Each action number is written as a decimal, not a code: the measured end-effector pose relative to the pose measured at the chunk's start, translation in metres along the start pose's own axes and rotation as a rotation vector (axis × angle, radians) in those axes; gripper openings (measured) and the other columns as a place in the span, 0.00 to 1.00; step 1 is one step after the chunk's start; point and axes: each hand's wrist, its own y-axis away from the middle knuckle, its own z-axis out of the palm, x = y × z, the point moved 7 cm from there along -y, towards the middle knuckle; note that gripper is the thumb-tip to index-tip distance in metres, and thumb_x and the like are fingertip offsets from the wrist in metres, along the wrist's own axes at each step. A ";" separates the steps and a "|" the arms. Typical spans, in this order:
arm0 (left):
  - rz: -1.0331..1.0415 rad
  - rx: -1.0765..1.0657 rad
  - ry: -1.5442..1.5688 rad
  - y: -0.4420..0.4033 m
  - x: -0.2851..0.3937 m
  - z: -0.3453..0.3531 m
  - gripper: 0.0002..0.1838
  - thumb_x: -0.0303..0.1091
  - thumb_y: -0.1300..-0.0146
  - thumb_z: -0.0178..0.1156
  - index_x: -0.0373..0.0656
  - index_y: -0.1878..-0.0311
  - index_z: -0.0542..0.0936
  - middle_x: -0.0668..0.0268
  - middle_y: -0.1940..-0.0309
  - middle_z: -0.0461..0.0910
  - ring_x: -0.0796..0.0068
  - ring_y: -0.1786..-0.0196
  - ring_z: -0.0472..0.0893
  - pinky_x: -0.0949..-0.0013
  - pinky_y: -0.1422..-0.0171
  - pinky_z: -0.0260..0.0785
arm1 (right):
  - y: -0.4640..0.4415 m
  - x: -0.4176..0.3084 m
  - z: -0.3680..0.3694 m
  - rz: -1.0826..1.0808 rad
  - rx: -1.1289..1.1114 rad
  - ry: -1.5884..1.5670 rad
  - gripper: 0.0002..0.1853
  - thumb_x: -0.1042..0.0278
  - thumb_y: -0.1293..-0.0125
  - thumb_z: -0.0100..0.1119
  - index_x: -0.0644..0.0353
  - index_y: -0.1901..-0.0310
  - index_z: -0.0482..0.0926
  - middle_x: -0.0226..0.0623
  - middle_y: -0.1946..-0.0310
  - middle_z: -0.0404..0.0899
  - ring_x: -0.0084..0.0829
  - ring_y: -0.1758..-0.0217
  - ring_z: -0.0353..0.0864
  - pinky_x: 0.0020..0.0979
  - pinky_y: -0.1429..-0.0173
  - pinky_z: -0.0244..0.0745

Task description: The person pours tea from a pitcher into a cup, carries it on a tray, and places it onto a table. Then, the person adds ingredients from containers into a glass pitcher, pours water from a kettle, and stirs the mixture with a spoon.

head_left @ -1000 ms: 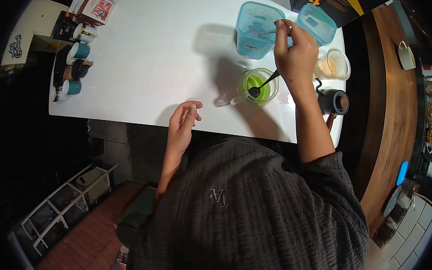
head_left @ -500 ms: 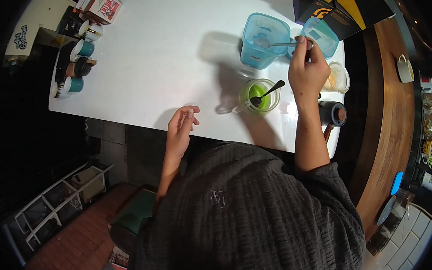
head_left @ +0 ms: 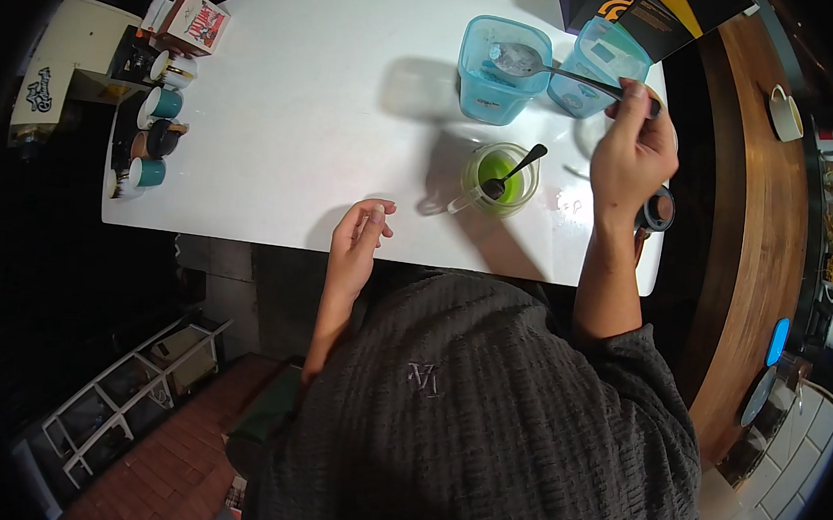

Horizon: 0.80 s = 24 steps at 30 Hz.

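Observation:
My right hand (head_left: 635, 149) grips the handle of a long metal spoon (head_left: 580, 77). The bowl of that spoon is over the opening of a blue plastic tub (head_left: 494, 107); what it carries, if anything, I cannot make out. Beside the tub, a second blue translucent container or lid (head_left: 629, 59) is partly behind my right hand. A clear glass mug (head_left: 533, 186) with green liquid stands nearer to me, a dark spoon (head_left: 527, 162) leaning in it. My left hand (head_left: 361, 230) rests at the table's front edge, holding nothing, its fingers loosely curled and apart.
Several cups (head_left: 150, 172) and a red-and-white box (head_left: 198, 24) line the left end of the white table (head_left: 282, 118). Black-and-yellow boxes (head_left: 641, 16) stand at the back right. A dark round-topped vessel (head_left: 661, 210) sits at the right edge, near a wooden counter (head_left: 730, 279).
My right hand has moved right and toward me. The spoon's bowl has risen from inside the tub to its opening. My left hand stays nearly in place.

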 end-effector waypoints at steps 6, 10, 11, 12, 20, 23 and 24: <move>-0.034 -0.057 -0.018 -0.006 -0.004 0.008 0.17 0.46 0.26 0.53 0.40 0.51 0.79 0.68 0.55 0.80 0.82 0.63 0.74 0.76 0.60 0.62 | 0.007 -0.006 -0.055 0.077 0.148 -0.199 0.12 0.69 0.26 0.53 0.70 0.58 0.81 0.32 0.68 0.81 0.16 0.69 0.74 0.18 0.63 0.68; -0.032 -0.124 -0.032 -0.014 0.001 0.021 0.18 0.46 0.27 0.54 0.40 0.51 0.79 0.68 0.56 0.81 0.82 0.63 0.74 0.76 0.60 0.62 | 0.028 -0.006 -0.094 0.096 0.159 -0.279 0.12 0.69 0.25 0.51 0.71 0.56 0.79 0.37 0.65 0.82 0.15 0.71 0.71 0.17 0.67 0.65; -0.035 -0.144 -0.042 -0.015 0.002 0.024 0.18 0.47 0.27 0.54 0.40 0.51 0.79 0.69 0.56 0.81 0.82 0.63 0.74 0.76 0.61 0.62 | 0.035 -0.007 -0.101 0.098 0.163 -0.269 0.12 0.69 0.25 0.51 0.71 0.56 0.79 0.37 0.65 0.82 0.15 0.71 0.71 0.17 0.67 0.65; -0.040 -0.151 -0.041 -0.017 0.001 0.026 0.18 0.47 0.27 0.54 0.40 0.51 0.79 0.69 0.56 0.81 0.82 0.63 0.74 0.76 0.61 0.62 | 0.041 -0.008 -0.107 0.095 0.155 -0.286 0.12 0.70 0.25 0.50 0.71 0.55 0.78 0.38 0.65 0.81 0.16 0.71 0.70 0.18 0.67 0.65; -0.020 -0.217 -0.068 -0.024 0.003 0.035 0.18 0.47 0.27 0.54 0.41 0.50 0.79 0.70 0.56 0.81 0.82 0.63 0.74 0.77 0.60 0.62 | 0.098 -0.030 -0.119 -0.376 -0.213 0.062 0.11 0.69 0.24 0.47 0.70 0.60 0.73 0.43 0.71 0.76 0.26 0.73 0.70 0.29 0.67 0.67; -0.035 -0.214 -0.058 -0.026 0.000 0.035 0.18 0.47 0.26 0.53 0.41 0.50 0.79 0.70 0.56 0.81 0.82 0.63 0.74 0.76 0.60 0.63 | 0.098 -0.035 -0.126 -0.440 -0.087 0.089 0.12 0.68 0.24 0.47 0.69 0.60 0.73 0.43 0.71 0.76 0.27 0.74 0.69 0.29 0.68 0.67; -0.034 -0.222 -0.058 -0.026 0.001 0.037 0.18 0.47 0.26 0.53 0.41 0.50 0.79 0.70 0.56 0.81 0.82 0.63 0.74 0.76 0.60 0.63 | 0.095 -0.033 -0.137 -0.411 0.053 0.057 0.13 0.67 0.23 0.46 0.69 0.61 0.73 0.43 0.71 0.76 0.27 0.74 0.69 0.28 0.68 0.67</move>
